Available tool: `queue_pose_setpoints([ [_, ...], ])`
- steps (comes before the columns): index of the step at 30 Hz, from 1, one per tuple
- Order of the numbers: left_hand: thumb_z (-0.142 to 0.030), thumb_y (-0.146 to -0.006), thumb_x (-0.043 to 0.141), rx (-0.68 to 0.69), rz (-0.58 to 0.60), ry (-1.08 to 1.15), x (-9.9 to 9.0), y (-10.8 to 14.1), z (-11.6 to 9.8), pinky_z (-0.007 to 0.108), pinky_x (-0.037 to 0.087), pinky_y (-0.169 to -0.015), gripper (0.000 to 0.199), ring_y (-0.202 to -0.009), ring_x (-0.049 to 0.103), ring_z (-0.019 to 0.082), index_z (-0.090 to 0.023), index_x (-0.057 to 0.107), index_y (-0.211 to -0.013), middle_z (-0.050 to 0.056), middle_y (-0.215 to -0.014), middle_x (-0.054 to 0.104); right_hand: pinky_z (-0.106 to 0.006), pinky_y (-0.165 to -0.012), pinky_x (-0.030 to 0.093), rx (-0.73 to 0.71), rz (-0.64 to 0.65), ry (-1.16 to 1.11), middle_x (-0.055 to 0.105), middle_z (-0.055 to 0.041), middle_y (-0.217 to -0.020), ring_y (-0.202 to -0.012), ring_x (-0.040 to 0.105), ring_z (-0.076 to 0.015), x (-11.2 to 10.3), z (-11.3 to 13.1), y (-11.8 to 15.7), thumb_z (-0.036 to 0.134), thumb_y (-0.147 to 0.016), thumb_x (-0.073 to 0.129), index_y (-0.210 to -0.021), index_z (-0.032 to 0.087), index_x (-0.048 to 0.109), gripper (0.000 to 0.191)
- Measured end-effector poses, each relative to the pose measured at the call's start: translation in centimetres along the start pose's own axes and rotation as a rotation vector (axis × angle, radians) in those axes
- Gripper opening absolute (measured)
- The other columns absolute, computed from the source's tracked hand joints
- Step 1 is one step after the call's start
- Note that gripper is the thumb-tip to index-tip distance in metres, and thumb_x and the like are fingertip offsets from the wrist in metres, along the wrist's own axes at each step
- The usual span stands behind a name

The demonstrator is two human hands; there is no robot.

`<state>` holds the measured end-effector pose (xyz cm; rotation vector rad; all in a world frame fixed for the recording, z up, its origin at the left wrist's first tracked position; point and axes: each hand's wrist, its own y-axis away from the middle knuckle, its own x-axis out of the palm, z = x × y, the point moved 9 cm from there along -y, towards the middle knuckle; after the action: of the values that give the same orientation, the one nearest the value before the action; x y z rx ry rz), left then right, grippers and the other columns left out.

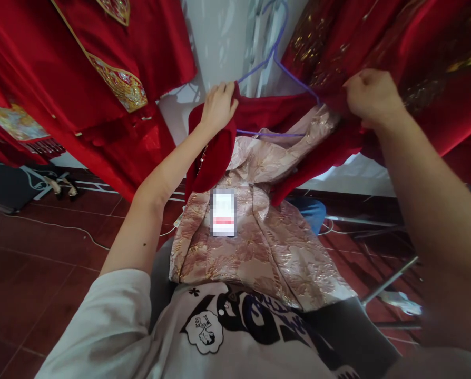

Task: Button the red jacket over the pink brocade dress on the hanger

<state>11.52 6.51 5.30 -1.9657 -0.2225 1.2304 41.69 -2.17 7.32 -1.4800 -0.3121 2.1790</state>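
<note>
A dark red velvety garment (217,158) is stretched between my two hands around a purple hanger (274,51). My left hand (219,107) grips the cloth close to the hanger's left end, fingers folded over its edge. Farther right, my right hand (372,97) is closed in a fist on the same red cloth. Below the hanger a pink and gold brocade dress (235,258) drapes down over my lap, its upper part near the hanger's lower bar. On the dress lies a phone (223,213) with a lit, blurred screen.
Red garments with gold embroidery (117,79) hang at the left, and more red gold-patterned cloth (425,68) hangs at the right. A metal rack leg (391,281) stands at the lower right. Shoes (64,187) and a white cable (89,237) are on the tiled floor (33,289).
</note>
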Motion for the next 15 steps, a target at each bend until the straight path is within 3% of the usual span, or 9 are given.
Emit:
queue_pose_setpoints([
  [3,-0.005,-0.102,0.06,0.013,0.02,-0.117,-0.1,0.3,-0.4,0.051,0.047,-0.115,0.024,-0.124,0.064,0.031,-0.024,0.065,-0.114,0.011,-0.124,0.07,-0.04,-0.117,0.045,-0.03,-0.029,0.106,0.071,-0.0246,-0.137,-0.132,0.069,-0.0303,-1.2,1.0,2.1,0.017,-0.105,0.063,-0.136,0.004,0.069,0.033],
  [5,-0.006,-0.101,0.058,0.03,0.021,-0.122,-0.3,0.3,-0.4,0.05,0.048,-0.113,0.026,-0.122,0.064,0.032,-0.029,0.066,-0.112,0.01,-0.123,0.071,-0.039,-0.119,0.045,-0.063,-0.031,0.114,0.071,-0.0237,-0.138,-0.134,0.068,-0.0324,-1.2,1.1,2.9,0.024,-0.096,0.08,-0.138,0.006,0.067,0.047],
  [7,-0.008,-0.099,0.059,0.039,0.016,-0.108,-0.4,0.3,-0.3,0.05,0.05,-0.11,0.028,-0.12,0.064,0.032,-0.034,0.066,-0.104,0.007,-0.118,0.071,-0.038,-0.116,0.047,-0.057,-0.016,0.149,0.07,-0.0233,-0.138,-0.132,0.067,-0.0327,-0.7,0.1,3.1,0.02,-0.091,0.084,-0.139,0.009,0.064,0.054],
  [11,-0.012,-0.099,0.057,0.047,0.015,-0.115,-0.6,0.6,-0.1,0.046,0.052,-0.109,0.024,-0.118,0.064,0.031,-0.036,0.062,-0.098,0.006,-0.116,0.071,-0.038,-0.11,0.049,0.049,-0.005,0.29,0.061,-0.0268,-0.145,-0.131,0.065,-0.0306,0.3,-4.6,2.4,0.0,-0.085,0.074,-0.145,0.008,0.054,0.063],
  [15,-0.018,-0.101,0.056,0.019,-0.003,-0.093,-0.4,0.9,0.1,0.048,0.05,-0.111,0.019,-0.121,0.063,0.032,-0.034,0.061,-0.094,0.01,-0.118,0.07,-0.04,-0.109,0.049,0.096,0.07,0.402,0.063,-0.0255,-0.137,-0.128,0.064,-0.029,0.9,-9.8,1.5,0.005,-0.088,0.072,-0.137,0.007,0.06,0.051],
])
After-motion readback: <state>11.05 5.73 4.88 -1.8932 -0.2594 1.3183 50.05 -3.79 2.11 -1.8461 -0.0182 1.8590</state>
